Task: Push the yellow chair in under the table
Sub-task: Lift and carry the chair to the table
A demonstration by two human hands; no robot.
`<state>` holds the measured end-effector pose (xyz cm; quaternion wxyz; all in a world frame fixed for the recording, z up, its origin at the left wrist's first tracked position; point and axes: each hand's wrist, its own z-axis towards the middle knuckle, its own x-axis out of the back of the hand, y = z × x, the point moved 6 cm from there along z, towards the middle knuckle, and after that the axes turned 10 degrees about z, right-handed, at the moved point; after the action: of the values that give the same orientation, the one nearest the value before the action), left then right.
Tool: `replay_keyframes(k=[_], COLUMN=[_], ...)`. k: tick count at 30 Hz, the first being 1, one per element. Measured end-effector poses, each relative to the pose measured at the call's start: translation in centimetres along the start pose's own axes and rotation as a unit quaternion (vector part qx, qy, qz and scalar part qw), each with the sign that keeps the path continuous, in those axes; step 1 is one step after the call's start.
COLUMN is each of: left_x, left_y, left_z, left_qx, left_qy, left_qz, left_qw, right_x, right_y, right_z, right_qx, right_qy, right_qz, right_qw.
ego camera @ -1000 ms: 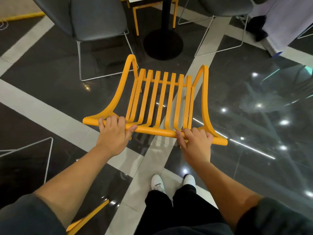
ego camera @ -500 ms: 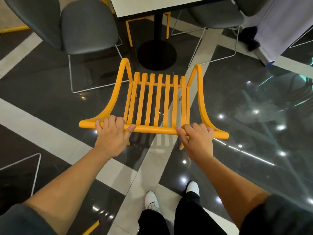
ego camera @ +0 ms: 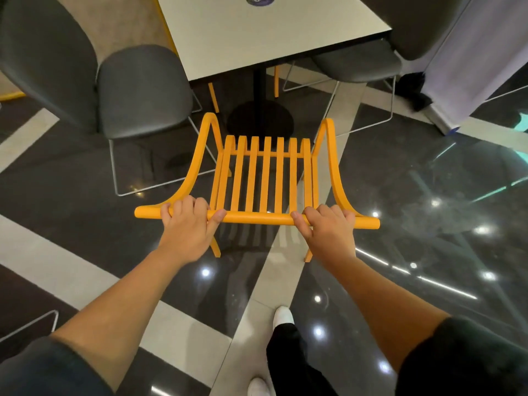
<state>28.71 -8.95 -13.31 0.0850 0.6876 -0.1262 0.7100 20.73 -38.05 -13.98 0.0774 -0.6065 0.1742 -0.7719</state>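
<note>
The yellow chair [ego camera: 257,178] with a slatted back stands in front of me, facing the table. My left hand [ego camera: 187,227] grips the top rail of its back near the left end. My right hand [ego camera: 328,228] grips the same rail near the right end. The white square table [ego camera: 257,38] on a black pedestal stands just beyond. The chair's front edge sits near the round black base [ego camera: 260,118], short of the tabletop's near edge.
A grey chair [ego camera: 137,90] stands left of the table and another grey chair [ego camera: 360,61] to the right. More yellow legs [ego camera: 213,97] show under the table. A pale panel [ego camera: 480,52] stands at the far right. My feet [ego camera: 281,315] are on the glossy dark floor.
The chair has moved forward toward the table with both hands on its rail. I have stepped after it, and the tabletop has come into view.
</note>
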Motion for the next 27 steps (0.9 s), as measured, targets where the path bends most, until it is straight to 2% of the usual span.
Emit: replay_keyframes(k=[3,9,27], left_x=[0.1,0.1,-0.8], left_y=[0.1,0.0,0.4], left_z=[3.4,9.9,23.9], left_qx=[0.007,0.017,0.024], left_qy=[0.001,-0.029,-0.031], left_qz=[-0.004,-0.013,-0.018], left_qw=[1.000,0.999,0.999], right_x=[-0.4,-2.1,-4.2], right_y=[0.8,2.2,5.9], right_z=[3.3,10.6,24.3], right_qx=[0.008,-0.027,-0.021], right_qy=[0.021,-0.055,-0.061], right_qz=[0.012,-0.018,0.010], right_qw=[1.000,0.998,0.998])
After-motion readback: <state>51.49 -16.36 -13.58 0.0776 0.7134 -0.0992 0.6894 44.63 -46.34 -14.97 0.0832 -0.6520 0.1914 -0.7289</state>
